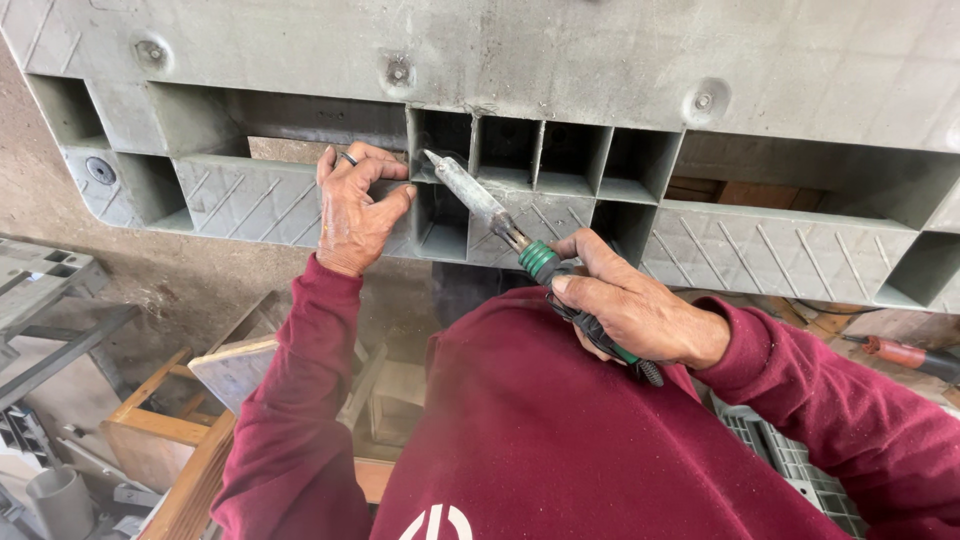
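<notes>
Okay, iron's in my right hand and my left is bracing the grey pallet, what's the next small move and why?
Probably ease the soldering iron tip up-left onto the rib by your left hand. The tip sits at the cell wall of the grey pallet, and the right hand already grips the green handle firmly.

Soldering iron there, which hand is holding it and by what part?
The right hand holds the soldering iron by its green-and-black handle; the metal barrel is free.

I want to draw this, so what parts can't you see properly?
- Head view: the green-handled iron has its grip hidden inside the right hand.
- Grey plastic pallet is cut off by the top edge.
- Left hand covers the rib behind it.
</notes>
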